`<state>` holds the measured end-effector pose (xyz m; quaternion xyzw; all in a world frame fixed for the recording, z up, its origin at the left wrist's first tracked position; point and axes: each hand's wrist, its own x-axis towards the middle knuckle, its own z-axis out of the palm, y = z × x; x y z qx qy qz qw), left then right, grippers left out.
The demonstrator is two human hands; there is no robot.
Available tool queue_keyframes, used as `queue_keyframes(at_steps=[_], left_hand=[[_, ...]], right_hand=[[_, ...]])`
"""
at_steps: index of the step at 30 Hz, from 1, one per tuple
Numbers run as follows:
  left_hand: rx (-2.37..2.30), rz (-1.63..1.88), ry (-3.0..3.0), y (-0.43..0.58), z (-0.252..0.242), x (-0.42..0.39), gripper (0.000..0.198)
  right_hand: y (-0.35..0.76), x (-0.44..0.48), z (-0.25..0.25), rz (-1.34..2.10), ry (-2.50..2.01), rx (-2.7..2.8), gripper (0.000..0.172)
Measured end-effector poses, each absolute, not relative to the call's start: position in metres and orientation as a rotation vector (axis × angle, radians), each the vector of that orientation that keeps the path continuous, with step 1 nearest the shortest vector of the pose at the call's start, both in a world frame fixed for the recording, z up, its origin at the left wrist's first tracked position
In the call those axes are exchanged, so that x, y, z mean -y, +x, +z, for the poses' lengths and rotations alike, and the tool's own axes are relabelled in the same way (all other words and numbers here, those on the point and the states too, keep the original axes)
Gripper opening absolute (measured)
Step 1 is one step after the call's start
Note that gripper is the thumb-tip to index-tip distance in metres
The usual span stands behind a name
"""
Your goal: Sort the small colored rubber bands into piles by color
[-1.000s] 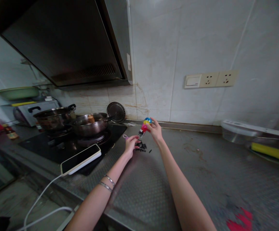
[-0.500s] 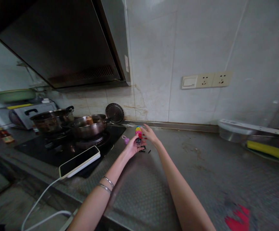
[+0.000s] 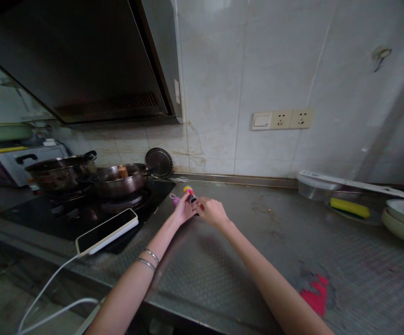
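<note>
Small container (image 3: 188,190) just right of the cooktop (image 3: 162,188), its dark end turned to the right hand (image 3: 210,210)

Head view, the only feed I have: I find the container beyond the cooktop's right edge, near its far right corner, with my left hand (image 3: 183,210) around it. That hand is the nearer one to the cooktop. Its fingers are closed about the container's side; how firmly, I cannot tell from here.

The relation I steer by is the long axis. It runs from a yellow and pink end, away from me and leaning slightly toward the cooktop, to a dark end that faces back toward me and away from the cooktop. My right hand sits on the side farther from the cooktop, fingertips bunched at that dark end. They seem to touch it, but whether they pinch anything I cannot tell; the fingers hide it. As I judge it, the right hand has the short, direct line to that end, while the left governs the tilt.

Between the cooktop and my left hand lies a purple looped item (image 3: 175,200), just beside the fingers. The phone (image 3: 107,231) overlaps the cooktop's near right part, well apart from both hands.
</note>
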<state>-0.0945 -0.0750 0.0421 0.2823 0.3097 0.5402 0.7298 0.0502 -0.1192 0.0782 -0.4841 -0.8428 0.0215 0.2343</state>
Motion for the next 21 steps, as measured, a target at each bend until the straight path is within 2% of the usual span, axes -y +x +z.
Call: queue_keyframes(at_steps=[6,12,17,21], left_hand=[[-0.636,1.113,0.679,-0.091,0.042,0.079,0.036],[-0.606,1.101,0.728,-0.084,0.049,0.087,0.038],[-0.601,1.091,0.800,-0.080,0.048,0.089,0.031],[-0.641,1.050,0.852,-0.078,0.045,0.089,0.035]], right_hand=[[0.041,0.132,0.068,-0.048,-1.458,2.374,0.043],[0.035,0.132,0.052,0.023,-1.504,2.317,0.052],[0.034,0.129,0.047,0.169,-1.512,2.248,0.062],[0.036,0.119,0.038,0.396,-1.431,2.186,0.072]])
